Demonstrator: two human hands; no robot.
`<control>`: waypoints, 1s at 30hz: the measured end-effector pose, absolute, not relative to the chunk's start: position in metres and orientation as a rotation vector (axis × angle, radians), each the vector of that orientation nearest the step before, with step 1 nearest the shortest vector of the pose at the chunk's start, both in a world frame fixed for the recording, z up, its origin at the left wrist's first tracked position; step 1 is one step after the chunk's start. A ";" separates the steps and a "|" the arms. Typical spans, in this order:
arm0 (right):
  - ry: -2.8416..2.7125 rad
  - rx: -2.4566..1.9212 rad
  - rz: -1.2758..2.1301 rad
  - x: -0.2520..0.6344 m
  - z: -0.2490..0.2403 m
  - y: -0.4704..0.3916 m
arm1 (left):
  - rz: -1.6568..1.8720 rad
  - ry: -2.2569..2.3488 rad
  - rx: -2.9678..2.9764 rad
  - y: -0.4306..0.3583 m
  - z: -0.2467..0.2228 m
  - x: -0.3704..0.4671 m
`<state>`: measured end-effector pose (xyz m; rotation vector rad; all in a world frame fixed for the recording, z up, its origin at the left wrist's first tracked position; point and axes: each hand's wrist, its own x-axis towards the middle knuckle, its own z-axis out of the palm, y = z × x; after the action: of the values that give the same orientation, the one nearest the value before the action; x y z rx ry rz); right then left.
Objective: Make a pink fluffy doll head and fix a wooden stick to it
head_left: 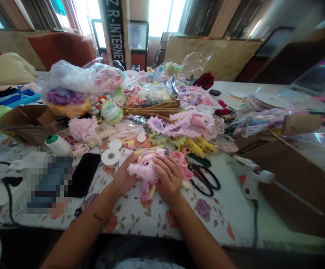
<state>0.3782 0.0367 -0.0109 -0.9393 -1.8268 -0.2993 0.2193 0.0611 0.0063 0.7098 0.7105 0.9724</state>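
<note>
Both of my hands are closed round a fluffy pink plush doll [142, 168], held just above the flowered tablecloth [140, 220]. My left hand [125, 173] grips its left side, fingers partly hidden behind the fluff. Across its right side and top lies my right hand [168, 175], with a ring on one finger. Pink and pale yellow strips hang below the doll. Black-handled scissors [204, 177] lie to the right of my right hand, beside pink ruffled trim [180, 162]. A white ribbon spool [111, 157] rests left of my left hand.
A white glue gun [248, 177] with a glue stick stands at right, before a cardboard box [291, 179]. At left are a black phone [84, 175] and a white thread cone [58, 145]. Yarn, trims, brown stems [153, 108] and plastic bags [69, 80] pile up behind.
</note>
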 end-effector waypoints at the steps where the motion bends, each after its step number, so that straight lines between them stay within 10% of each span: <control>1: -1.839 -0.943 -0.292 0.378 -0.012 0.036 | 0.964 0.713 0.689 0.061 0.008 0.217; 6: -1.582 -1.077 0.034 0.380 -0.015 0.042 | 1.027 0.754 0.657 0.059 0.010 0.214; 14: -0.872 -0.918 1.494 0.371 -0.008 0.052 | 1.357 0.896 0.932 0.057 -0.003 0.224; 30: -0.615 -1.050 1.247 0.380 0.002 0.051 | 1.311 1.077 1.421 0.049 -0.008 0.224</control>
<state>0.3802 0.0514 0.0023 -1.0505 -0.6153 1.2473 0.2244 0.0489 -0.0080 1.4214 1.0767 1.3112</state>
